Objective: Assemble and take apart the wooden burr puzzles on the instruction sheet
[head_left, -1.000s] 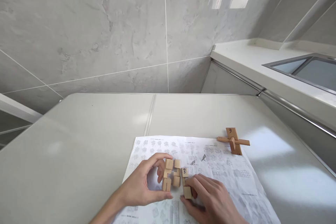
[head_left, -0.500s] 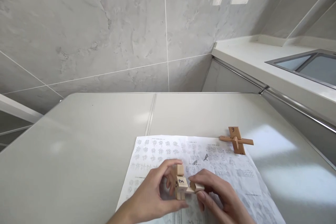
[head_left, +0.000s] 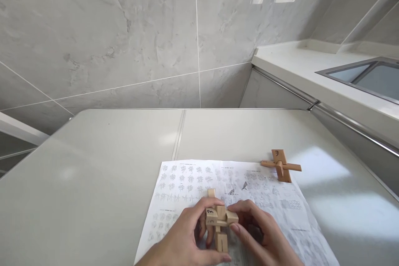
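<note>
Above the printed paper, my left hand (head_left: 190, 235) wraps round the left side of a light wooden block assembly (head_left: 221, 213), its thumb below. One block bears a dark "3", and a lower block has a dark line. My right hand (head_left: 260, 228) pinches the assembly's right end between thumb and forefinger. The pieces touch one another in a cross-like shape, with one bar sticking up at the back. Some fingers of both hands are hidden behind the wood and the palms.
A browner wooden cross-shaped assembly (head_left: 279, 166) stands at the paper's upper right edge. The large printed sheet (head_left: 187, 178) lies on the pale table (head_left: 102, 191). A counter (head_left: 289, 60) with a sink is at the right, and a tiled wall lies beyond.
The light assembly has turned in my hands, and its right piece now sits close against the block marked "3". My right hand has shifted slightly left.
</note>
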### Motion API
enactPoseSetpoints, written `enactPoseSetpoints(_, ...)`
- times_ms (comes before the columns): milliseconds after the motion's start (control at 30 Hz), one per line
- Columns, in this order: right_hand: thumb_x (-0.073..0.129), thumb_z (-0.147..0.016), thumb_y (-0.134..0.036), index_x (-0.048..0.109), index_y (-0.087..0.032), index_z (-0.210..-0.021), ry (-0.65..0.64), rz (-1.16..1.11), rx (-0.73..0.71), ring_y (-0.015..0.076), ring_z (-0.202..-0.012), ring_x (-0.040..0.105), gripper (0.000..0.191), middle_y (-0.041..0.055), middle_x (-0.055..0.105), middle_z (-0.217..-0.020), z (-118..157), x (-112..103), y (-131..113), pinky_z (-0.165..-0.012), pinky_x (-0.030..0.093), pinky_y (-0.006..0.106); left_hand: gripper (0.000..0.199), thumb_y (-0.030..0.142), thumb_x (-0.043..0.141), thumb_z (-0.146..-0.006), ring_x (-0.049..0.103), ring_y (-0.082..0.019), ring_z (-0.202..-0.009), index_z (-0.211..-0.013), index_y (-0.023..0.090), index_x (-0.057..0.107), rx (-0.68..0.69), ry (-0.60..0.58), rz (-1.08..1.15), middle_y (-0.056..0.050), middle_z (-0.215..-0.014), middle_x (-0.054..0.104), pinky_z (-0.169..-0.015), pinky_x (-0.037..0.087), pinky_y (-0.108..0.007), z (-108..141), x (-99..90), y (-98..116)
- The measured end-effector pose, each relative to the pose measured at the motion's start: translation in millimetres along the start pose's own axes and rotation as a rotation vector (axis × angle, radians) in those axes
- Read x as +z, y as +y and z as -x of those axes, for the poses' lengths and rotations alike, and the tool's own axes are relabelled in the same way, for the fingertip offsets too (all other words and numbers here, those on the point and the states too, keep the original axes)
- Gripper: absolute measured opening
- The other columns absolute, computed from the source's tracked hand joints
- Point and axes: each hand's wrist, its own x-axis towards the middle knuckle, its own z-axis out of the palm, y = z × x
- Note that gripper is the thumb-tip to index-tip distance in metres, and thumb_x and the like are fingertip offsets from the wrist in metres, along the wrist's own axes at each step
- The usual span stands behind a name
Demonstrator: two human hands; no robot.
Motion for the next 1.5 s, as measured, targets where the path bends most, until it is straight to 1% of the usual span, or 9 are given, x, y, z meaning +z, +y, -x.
enactPoseSetpoints(133, 0.057, -0.107, -0.057, 0.068, -0.023, -0.111, -0.041, -0.051, 0.053, 0.0211, -0.061, 0.064, 0.036, 0.0004, 0.064, -0.067, -2.8, -2.4, -6.4, -0.066, 0.060, 0.035, 0.075, 0.033, 0.098, -0.068, 0.058, -0.014, -0.072, -0.133, 0.032, 0.061, 0.011, 0.003, 0.003, 0.000, -0.095, 0.066, -0.062, 0.047, -0.025, -0.8, -0.2, 1.2)
enactPoseSetpoints(300, 0.060, -0.104, -0.061, 0.070, -0.023, -0.109, -0.028, -0.093, 0.058, 0.0216, -0.060, 0.063, 0.039, 0.0012, 0.065, -0.066, -1.3, -0.4, -2.6, -0.063, 0.059, 0.035, 0.071, 0.034, 0.098, -0.068, 0.057, -0.014, -0.070, -0.130, 0.031, 0.065, 0.038, 0.022, -0.037, 0.001, -0.089, 0.065, -0.062, 0.047, -0.024, -0.6, -0.2, 4.0)
enactPoseSetpoints(467, 0.055, -0.105, -0.063, 0.069, -0.024, -0.107, -0.029, -0.088, 0.068, 0.0226, -0.062, 0.065, 0.042, 0.0023, 0.064, -0.068, -1.0, 1.5, -4.2, -0.062, 0.059, 0.035, 0.069, 0.036, 0.097, -0.067, 0.056, -0.014, -0.068, -0.128, 0.030, 0.066, 0.050, 0.038, -0.079, 0.002, -0.086, 0.065, -0.061, 0.046, -0.024, 1.8, 0.1, 1.0)
enactPoseSetpoints(600, 0.053, -0.106, -0.064, 0.069, -0.025, -0.108, -0.026, -0.078, 0.069, 0.0234, -0.064, 0.066, 0.042, 0.0038, 0.067, -0.071, -0.5, 2.6, -6.3, -0.061, 0.058, 0.035, 0.067, 0.033, 0.096, -0.068, 0.055, -0.013, -0.066, -0.127, 0.031, 0.066, 0.077, 0.030, -0.072, 0.003, -0.086, 0.065, -0.061, 0.045, -0.023, 1.8, -0.9, 1.5)
enactPoseSetpoints(800, 0.053, -0.107, -0.061, 0.070, -0.024, -0.111, -0.022, -0.016, 0.013, 0.0223, -0.064, 0.067, 0.041, 0.0027, 0.066, -0.071, 2.7, 2.0, -2.2, -0.067, 0.061, 0.035, 0.068, 0.031, 0.096, -0.069, 0.057, -0.012, -0.066, -0.129, 0.032, 0.064, 0.089, -0.011, -0.054, 0.004, -0.086, 0.064, -0.060, 0.046, -0.022, 1.5, -3.7, 2.9)
enactPoseSetpoints(967, 0.055, -0.108, -0.059, 0.071, -0.022, -0.110, -0.029, -0.033, 0.012, 0.0213, -0.066, 0.066, 0.040, 0.0033, 0.067, -0.072, 1.5, -1.5, -9.1, -0.067, 0.060, 0.034, 0.067, 0.026, 0.095, -0.071, 0.057, -0.011, -0.066, -0.130, 0.033, 0.064, 0.172, 0.012, -0.080, 0.002, -0.094, 0.068, -0.060, 0.048, -0.021, 1.4, -3.1, -0.6)
enactPoseSetpoints(1100, 0.058, -0.106, -0.059, 0.071, -0.022, -0.109, -0.023, -0.060, 0.016, 0.0204, -0.063, 0.065, 0.040, 0.0025, 0.067, -0.071, 0.7, -1.7, -11.6, -0.065, 0.059, 0.033, 0.067, 0.025, 0.095, -0.071, 0.057, -0.011, -0.067, -0.130, 0.033, 0.064, 0.204, 0.020, -0.074, 0.003, -0.091, 0.069, -0.062, 0.047, -0.021, 0.9, -2.0, -3.6)
enactPoseSetpoints(1233, 0.057, -0.107, -0.056, 0.071, -0.022, -0.112, -0.022, -0.032, 0.012, 0.0209, -0.063, 0.065, 0.037, 0.0028, 0.068, -0.072, 2.2, -0.7, -6.1, -0.066, 0.059, 0.033, 0.070, 0.024, 0.095, -0.072, 0.056, -0.010, -0.065, -0.133, 0.035, 0.062, 0.225, 0.016, -0.085, 0.004, -0.089, 0.068, -0.061, 0.047, -0.020, 0.7, -2.8, -5.7)
enactPoseSetpoints(1500, 0.055, -0.108, -0.052, 0.071, -0.022, -0.115, 0.005, 0.053, -0.037, 0.0210, -0.064, 0.067, 0.034, 0.0028, 0.070, -0.072, 5.4, 0.7, 1.8, -0.063, 0.058, 0.030, 0.069, 0.028, 0.094, -0.073, 0.055, -0.010, -0.064, -0.134, 0.035, 0.063, 0.207, -0.003, -0.130, 0.003, -0.092, 0.069, -0.059, 0.046, -0.020, 0.2, -5.0, -3.2)
